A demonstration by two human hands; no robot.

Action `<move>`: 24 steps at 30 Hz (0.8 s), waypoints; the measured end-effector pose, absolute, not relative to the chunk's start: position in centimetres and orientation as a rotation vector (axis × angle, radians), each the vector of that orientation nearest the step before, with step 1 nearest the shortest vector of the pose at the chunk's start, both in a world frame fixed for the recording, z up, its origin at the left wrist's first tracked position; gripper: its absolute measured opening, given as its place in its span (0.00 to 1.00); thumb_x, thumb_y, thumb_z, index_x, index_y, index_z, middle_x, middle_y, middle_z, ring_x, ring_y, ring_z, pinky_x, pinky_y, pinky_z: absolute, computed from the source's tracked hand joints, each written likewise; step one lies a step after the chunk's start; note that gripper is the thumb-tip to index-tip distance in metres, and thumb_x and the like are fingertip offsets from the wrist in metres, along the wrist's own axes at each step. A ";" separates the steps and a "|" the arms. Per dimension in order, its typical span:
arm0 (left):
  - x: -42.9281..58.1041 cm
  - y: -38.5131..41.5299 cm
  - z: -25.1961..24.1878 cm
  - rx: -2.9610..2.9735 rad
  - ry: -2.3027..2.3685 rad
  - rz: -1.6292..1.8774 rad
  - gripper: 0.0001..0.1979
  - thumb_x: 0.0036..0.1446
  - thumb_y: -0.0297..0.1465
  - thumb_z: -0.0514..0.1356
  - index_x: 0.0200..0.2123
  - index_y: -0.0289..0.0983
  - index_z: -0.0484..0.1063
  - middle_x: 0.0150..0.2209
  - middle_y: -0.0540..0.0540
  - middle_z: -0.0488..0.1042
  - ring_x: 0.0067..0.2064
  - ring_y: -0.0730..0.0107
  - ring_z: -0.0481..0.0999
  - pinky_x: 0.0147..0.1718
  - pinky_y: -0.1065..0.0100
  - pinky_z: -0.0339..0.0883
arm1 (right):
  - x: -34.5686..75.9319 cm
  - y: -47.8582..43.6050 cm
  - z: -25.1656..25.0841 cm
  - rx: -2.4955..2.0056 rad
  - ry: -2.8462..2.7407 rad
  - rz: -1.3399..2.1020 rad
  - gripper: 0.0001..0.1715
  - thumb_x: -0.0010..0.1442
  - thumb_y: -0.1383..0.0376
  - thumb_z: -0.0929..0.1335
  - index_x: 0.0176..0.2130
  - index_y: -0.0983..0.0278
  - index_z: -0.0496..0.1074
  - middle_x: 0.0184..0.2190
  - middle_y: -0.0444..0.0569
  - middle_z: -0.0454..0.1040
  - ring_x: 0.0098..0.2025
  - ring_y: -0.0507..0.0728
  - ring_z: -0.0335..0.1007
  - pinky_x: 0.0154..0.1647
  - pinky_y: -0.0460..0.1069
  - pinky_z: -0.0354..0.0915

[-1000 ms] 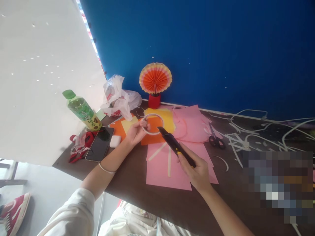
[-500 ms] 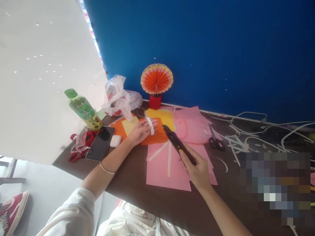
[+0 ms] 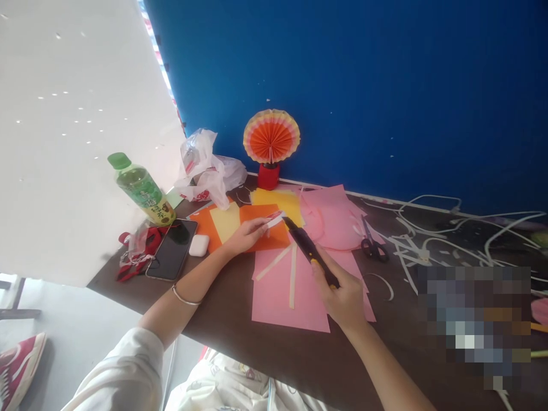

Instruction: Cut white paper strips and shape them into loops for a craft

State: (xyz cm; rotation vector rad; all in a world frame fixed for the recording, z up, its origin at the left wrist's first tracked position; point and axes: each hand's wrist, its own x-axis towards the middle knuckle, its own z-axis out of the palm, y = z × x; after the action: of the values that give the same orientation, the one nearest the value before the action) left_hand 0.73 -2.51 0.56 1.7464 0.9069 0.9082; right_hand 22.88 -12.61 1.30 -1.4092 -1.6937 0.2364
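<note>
My left hand (image 3: 247,235) pinches a thin white tape ring (image 3: 274,219), seen edge-on, over an orange paper sheet (image 3: 265,228). My right hand (image 3: 342,294) grips a black and yellow utility knife (image 3: 309,251), its tip pointing up-left and close to the ring. Beneath both lies a pink paper sheet (image 3: 278,297) with two pale paper strips (image 3: 293,274) on it.
A green drink bottle (image 3: 141,189), a phone (image 3: 172,256), a white earbud case (image 3: 199,245) and a plastic bag (image 3: 205,171) sit at the left. An orange paper fan (image 3: 271,137) stands by the blue wall. Scissors (image 3: 372,242) and white paper scraps (image 3: 428,240) lie at the right.
The tape ring went from held open and flat to edge-on in my left fingers, nearer the knife tip. My right hand with the knife barely shifted.
</note>
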 end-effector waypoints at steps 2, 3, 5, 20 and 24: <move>0.7 -2.5 0.6 1.764 0.920 0.899 0.17 0.59 0.42 0.49 0.35 0.35 0.69 0.30 0.48 0.69 0.35 0.71 0.68 0.40 0.70 0.60 | 22.9 -12.5 1.3 -1.403 -1.725 0.143 0.21 0.57 0.63 0.64 0.49 0.65 0.70 0.36 0.53 0.78 0.21 0.50 0.68 0.24 0.43 0.65; 0.7 -2.4 0.6 1.768 0.922 0.902 0.18 0.59 0.42 0.48 0.35 0.35 0.69 0.30 0.48 0.69 0.35 0.71 0.68 0.39 0.70 0.60 | 23.0 -12.5 1.2 -1.398 -1.742 0.102 0.20 0.57 0.64 0.64 0.49 0.66 0.70 0.36 0.53 0.78 0.22 0.50 0.69 0.24 0.43 0.65; 0.7 -2.4 0.6 1.772 0.926 0.911 0.18 0.59 0.42 0.48 0.33 0.35 0.69 0.30 0.48 0.69 0.34 0.71 0.68 0.39 0.70 0.60 | 23.2 -12.4 1.2 -1.386 -1.777 0.037 0.20 0.57 0.65 0.64 0.50 0.66 0.70 0.34 0.53 0.78 0.22 0.50 0.69 0.25 0.43 0.64; 0.7 -2.3 0.3 1.728 0.844 0.933 0.22 0.59 0.40 0.50 0.53 0.37 0.63 0.43 0.42 0.73 0.39 0.67 0.72 0.41 0.68 0.64 | 23.0 -12.4 0.8 -1.342 -1.868 -0.020 0.20 0.58 0.65 0.64 0.50 0.66 0.70 0.27 0.49 0.76 0.18 0.48 0.62 0.24 0.43 0.63; 0.8 -2.6 0.8 1.658 0.858 0.911 0.21 0.57 0.41 0.53 0.48 0.33 0.66 0.42 0.38 0.75 0.31 0.72 0.73 0.36 0.68 0.66 | 23.2 -12.4 0.6 -1.352 -1.841 -0.001 0.21 0.57 0.66 0.64 0.51 0.65 0.69 0.29 0.49 0.77 0.18 0.48 0.64 0.24 0.43 0.63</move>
State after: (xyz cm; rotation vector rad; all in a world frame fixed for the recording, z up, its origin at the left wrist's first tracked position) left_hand 0.75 -2.64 0.76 1.6577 0.8582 0.9109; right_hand 23.20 -12.36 0.60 -1.3521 -1.8415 -0.0012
